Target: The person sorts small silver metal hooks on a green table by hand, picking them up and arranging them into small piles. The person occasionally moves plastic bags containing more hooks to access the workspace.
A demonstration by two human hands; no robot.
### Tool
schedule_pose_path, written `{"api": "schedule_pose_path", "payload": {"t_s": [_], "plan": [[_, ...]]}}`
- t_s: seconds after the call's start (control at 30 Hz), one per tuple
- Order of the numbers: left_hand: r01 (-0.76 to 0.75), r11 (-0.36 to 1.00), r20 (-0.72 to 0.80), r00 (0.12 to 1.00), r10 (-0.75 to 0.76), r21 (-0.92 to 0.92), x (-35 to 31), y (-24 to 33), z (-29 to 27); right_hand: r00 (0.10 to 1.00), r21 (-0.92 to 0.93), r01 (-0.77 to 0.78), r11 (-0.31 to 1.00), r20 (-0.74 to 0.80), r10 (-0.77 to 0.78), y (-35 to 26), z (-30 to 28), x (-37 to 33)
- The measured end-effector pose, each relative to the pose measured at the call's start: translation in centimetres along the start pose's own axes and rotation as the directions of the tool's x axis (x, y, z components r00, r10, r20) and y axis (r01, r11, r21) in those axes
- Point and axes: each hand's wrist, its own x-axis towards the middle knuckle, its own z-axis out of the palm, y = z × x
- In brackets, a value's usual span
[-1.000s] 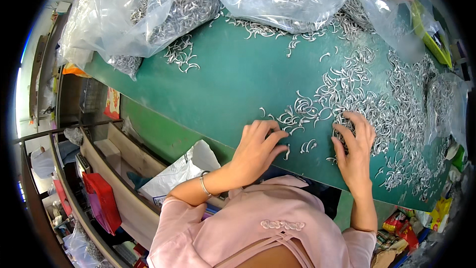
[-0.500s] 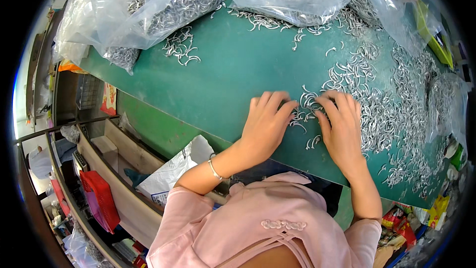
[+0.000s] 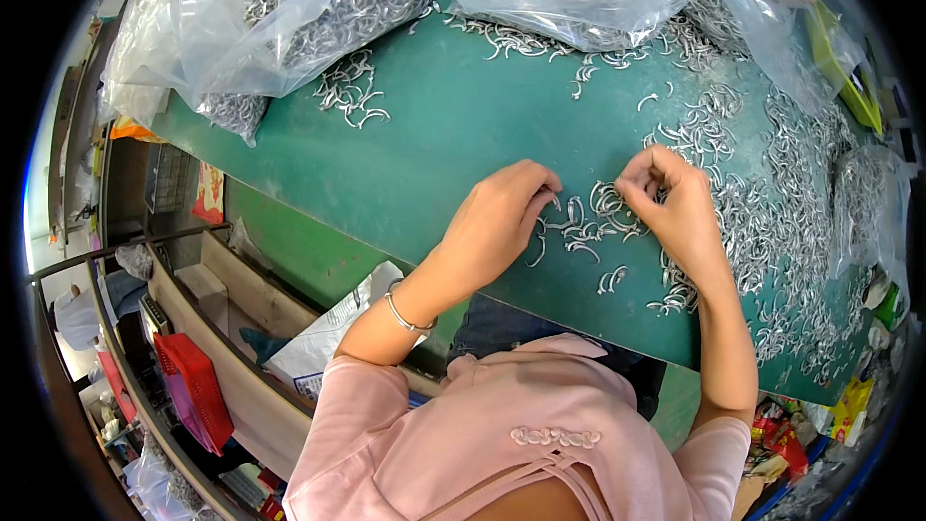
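Clear plastic bags [image 3: 217,48] holding curved silver pieces [image 3: 781,203], left grip [image 3: 494,217] pinching one, right grip [image 3: 683,217] curled, hold unclear

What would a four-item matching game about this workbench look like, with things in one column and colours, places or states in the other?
1. Curved metal pieces
2. Tabletop
3. Bangle
4. Basket

A. Red
B. Around the left forearm
C. Some lying loose, some in clear bags
D. Green

Pairs: 1-C, 2-D, 3-B, 4-A
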Motion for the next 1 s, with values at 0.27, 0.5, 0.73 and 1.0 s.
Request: {"api": "schedule_pose_path", "payload": {"t_s": [0.27, 0.5, 0.73, 1.0], "plan": [[-0.031, 0.985, -0.165, 0.984, 0.06, 0.172, 0.1, -1.6, -0.9, 0.87, -0.363, 0.479, 0.8, 0.317, -0.377, -1.1, 2.3, -0.3], [0.004, 0.984, -0.233, 0.972, 0.039, 0.179, -0.7, -3.0, -1.7, 0.884, -0.323, 0.46, 0.827, 0.253, -0.393, -1.6, 2.5, 1.6], [0.108, 0.968, -0.312, 0.95, -0.033, 0.225, 0.9, -4.0, -2.7, 0.912, 0.0, 0.291, 0.957, 0.303, -0.278, -3.1, 6.5, 9.0], [-0.047, 0.95, -0.302, 0.942, 0.144, 0.307, -1.1, -2.7, -3.3, 0.932, -0.023, 0.299, 0.954, 0.224, -0.286, -2.3, 2.1, 6.4]]}}
